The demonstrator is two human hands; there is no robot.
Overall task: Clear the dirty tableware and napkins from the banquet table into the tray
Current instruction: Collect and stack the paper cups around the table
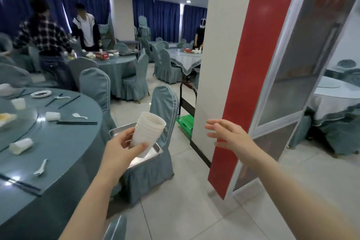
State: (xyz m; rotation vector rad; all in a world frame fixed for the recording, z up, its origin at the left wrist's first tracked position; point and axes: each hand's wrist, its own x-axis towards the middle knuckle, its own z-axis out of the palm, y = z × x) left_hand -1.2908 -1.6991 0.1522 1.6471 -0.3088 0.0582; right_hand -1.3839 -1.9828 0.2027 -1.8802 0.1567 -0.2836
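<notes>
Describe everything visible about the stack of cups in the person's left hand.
The stack of cups is a nest of several white, thin-walled disposable cups, plastic by the look, rims layered closely at the top. It tilts with the open mouth up and to the right. The left hand holds its lower part, thumb across the front. It hangs above the metal tray on the covered chair, and whether it touches the tray cannot be told. Its inside looks empty.

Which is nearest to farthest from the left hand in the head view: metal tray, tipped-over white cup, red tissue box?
1. Shiny metal tray, on the chair seat directly beneath the left hand.
2. Tipped-over white plastic cup, left, on the near table.
3. Red tissue box, on the far table.
</notes>
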